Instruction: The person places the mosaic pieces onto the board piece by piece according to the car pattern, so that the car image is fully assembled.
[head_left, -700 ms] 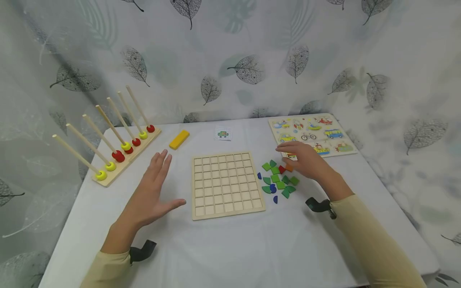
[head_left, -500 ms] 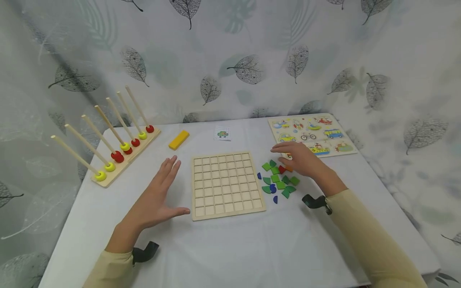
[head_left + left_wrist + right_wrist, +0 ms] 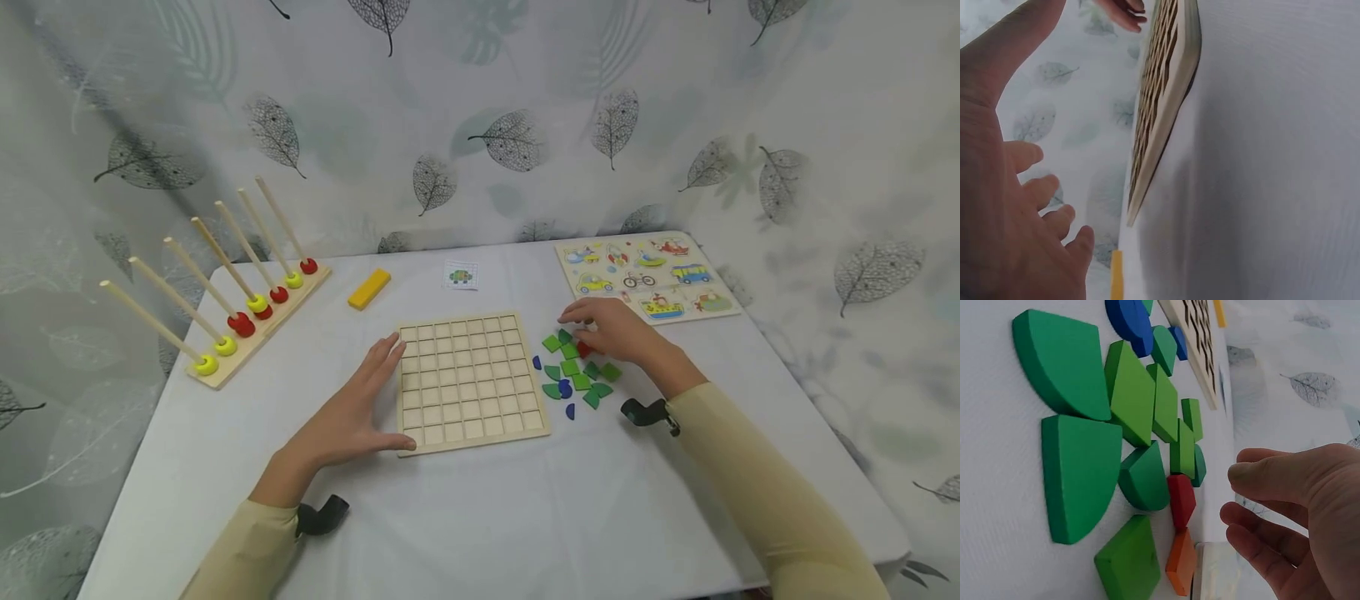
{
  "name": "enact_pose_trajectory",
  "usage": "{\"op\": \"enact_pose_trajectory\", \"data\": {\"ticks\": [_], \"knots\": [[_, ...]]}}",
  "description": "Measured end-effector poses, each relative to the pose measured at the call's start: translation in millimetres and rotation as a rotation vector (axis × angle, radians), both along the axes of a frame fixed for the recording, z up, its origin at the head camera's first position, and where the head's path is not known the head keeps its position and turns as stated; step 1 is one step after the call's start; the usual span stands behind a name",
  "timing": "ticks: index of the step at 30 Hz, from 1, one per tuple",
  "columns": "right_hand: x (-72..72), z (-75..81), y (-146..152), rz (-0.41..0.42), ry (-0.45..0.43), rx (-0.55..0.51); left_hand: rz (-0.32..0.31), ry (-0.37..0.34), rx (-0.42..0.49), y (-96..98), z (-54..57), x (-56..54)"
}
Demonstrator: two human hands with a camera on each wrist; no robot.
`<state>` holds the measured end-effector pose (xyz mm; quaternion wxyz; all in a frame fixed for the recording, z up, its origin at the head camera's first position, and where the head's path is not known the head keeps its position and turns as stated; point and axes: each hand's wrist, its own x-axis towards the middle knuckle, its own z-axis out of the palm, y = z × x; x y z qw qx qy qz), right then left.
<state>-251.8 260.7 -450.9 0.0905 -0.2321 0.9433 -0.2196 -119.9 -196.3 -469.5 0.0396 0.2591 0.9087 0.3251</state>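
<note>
Board (image 3: 472, 385) lies beside left grip (image 3: 351, 421), fingers and thumb apart; coloured blocks (image 3: 582, 382) lie near right grip (image 3: 617, 332), fingertips apart.

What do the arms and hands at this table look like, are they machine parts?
No, they're human. The left hand and right hand are ungloved. The left sleeve and right sleeve are plain beige. Dark, bent left fitting and matching right fitting sit at the wrists.

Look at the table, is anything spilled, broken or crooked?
Nothing looks broken. The untidy bit is the coloured pieces: they lie jumbled at different angles on the white cloth, beside the square-grid board, instead of in rows. The yellow block is slanted too, but that's probably fine.
</note>
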Motion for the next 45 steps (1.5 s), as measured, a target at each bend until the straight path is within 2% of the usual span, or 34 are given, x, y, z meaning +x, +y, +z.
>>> {"op": "enact_pose_trajectory", "data": {"ticks": [6,10,14,18,23,30,35,40,45], "knots": [[-2.0,-6.2,-2.6,-0.011,-0.036,-0.001,-0.027,-0.039,0.069,7.4,-15.4,-5.2],[-2.0,-7.5,-5.0,-0.023,-0.055,0.005,-0.038,-0.076,0.103,9.5,-19.9,-4.4],[-3.5,-9.4,-6.2,-0.016,-0.045,0.017,-0.039,-0.106,0.092,8.4,-22.0,-4.4],[-6.7,-11.6,-5.0,-0.010,-0.043,0.024,-0.041,-0.107,0.055,7.8,-27.1,-5.3],[-8.1,-12.2,-6.1,-0.015,-0.052,0.034,-0.042,-0.045,-0.014,7.6,-32.7,-2.7],[-9.1,-12.1,-8.6,-0.026,-0.038,0.041,-0.061,0.092,-0.158,7.1,-36.2,-2.3],[-9.0,-13.1,-11.2,-0.028,-0.022,0.039,-0.075,0.139,-0.232,4.6,-38.4,-1.4],[-7.7,-12.9,-12.5,-0.020,-0.010,0.077,-0.090,0.168,-0.270,4.0,-40.8,-0.8],[-6.8,-12.2,-13.1,-0.030,-0.011,0.094,-0.100,0.199,-0.270,4.8,-38.3,-1.1]]}}
